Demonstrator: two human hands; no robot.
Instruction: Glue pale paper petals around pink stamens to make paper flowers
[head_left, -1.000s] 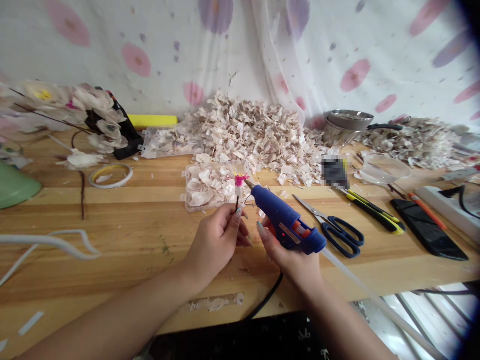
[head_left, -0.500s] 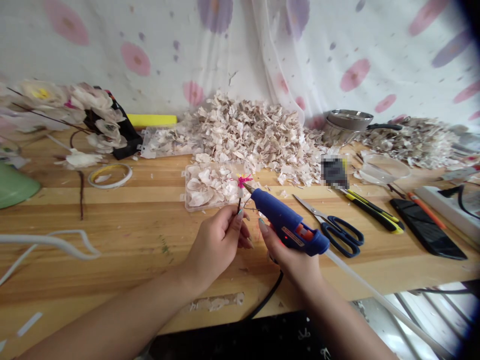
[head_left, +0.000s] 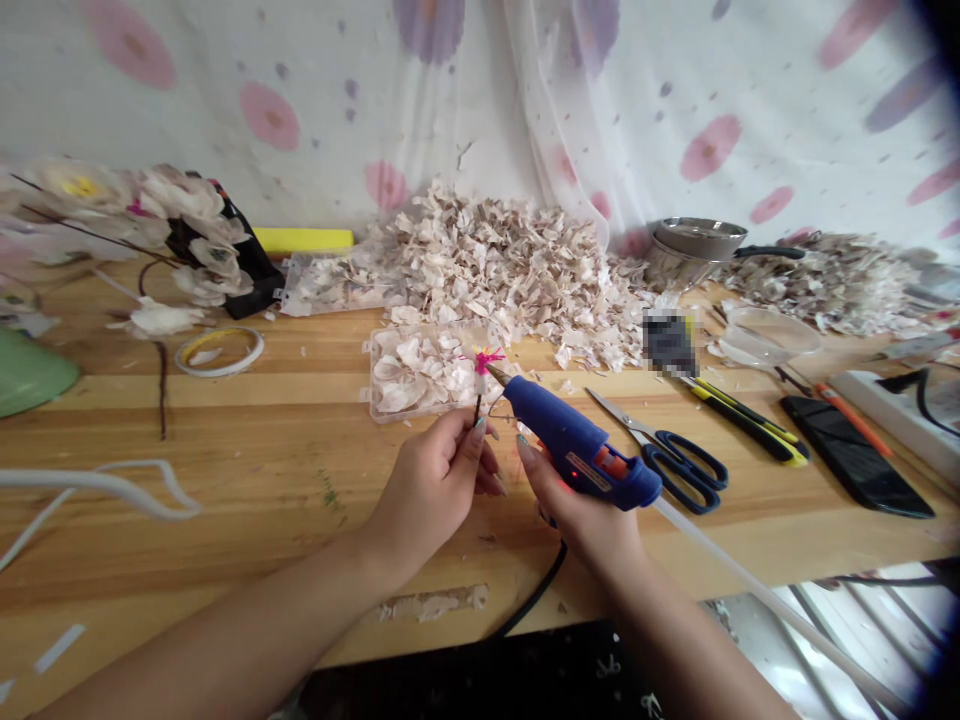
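Observation:
My left hand (head_left: 439,475) pinches a thin dark flower stem (head_left: 477,408) between thumb and fingers, holding it upright. At its top is a tuft of pink and yellow stamens (head_left: 484,360). My right hand (head_left: 581,500) is wrapped round a blue hot glue gun (head_left: 559,425), whose red light glows. The gun's metal nozzle points up and left and meets the base of the stamens. A long clear glue stick (head_left: 720,550) trails from its back. Behind the stem lies a clear plastic box (head_left: 373,405) with pale petals (head_left: 412,370) in it.
A heap of pale petals (head_left: 510,260) lies along the back. Scissors (head_left: 675,465), a yellow-black cutter (head_left: 750,425) and a phone (head_left: 855,455) are on the right. White flowers (head_left: 210,250), a tape roll (head_left: 220,353) and a green object (head_left: 34,370) are at the left.
Almost nothing differs. Both hands keep their grip, and the glue gun's nozzle stays at the base of the stamens with only a very slight shift.

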